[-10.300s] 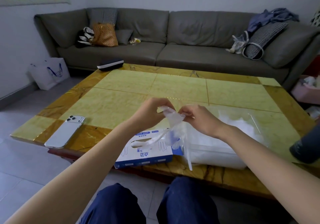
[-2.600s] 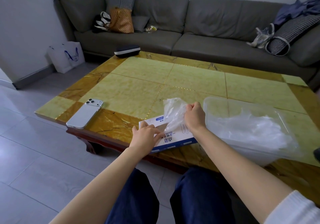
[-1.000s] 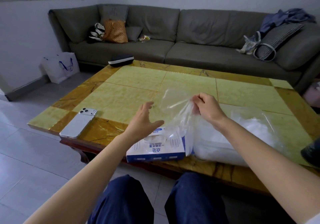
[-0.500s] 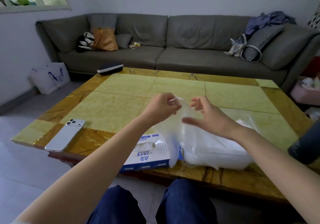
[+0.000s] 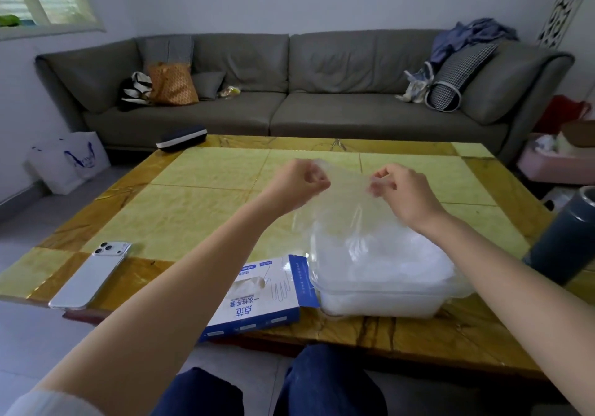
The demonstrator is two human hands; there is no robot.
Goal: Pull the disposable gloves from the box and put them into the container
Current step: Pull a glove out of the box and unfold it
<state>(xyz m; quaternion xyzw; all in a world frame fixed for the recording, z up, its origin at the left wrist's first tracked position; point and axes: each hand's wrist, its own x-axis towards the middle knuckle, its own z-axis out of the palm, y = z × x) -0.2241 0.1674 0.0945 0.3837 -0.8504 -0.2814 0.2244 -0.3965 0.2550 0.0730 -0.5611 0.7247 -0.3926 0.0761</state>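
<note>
Disposable glove (image 5: 341, 201), one thin clear sheet, hangs spread between my two hands above the far left corner of the container, its lower edge drooping toward the heap inside. Working from the left: a phone (image 5: 91, 275) lies flat on the near left of the tabletop (image 5: 206, 200), well apart from the job. Next comes the box (image 5: 257, 306), blue and white, lying flat at the near edge just beside the container, with a white tuft (image 5: 249, 285) poking from its slot. My left hand (image 5: 297, 184) has its fingers curled, pinching the glove's left top edge. My right hand (image 5: 404, 193) pinches the right top edge the same way. The film is almost transparent, wrinkled and limp, and the tabletop shows through it. Below sits the container (image 5: 380, 304), a clear tub piled with crumpled white gloves (image 5: 396, 261) to about its rim. To do this step well, I reckon I should bring both hands lower and to the right until the glove is over the middle of the heap, then let go together, since film this light may cling to skin or drift over the rim. A dark flask (image 5: 561, 238) stands at the right edge of the tabletop
</note>
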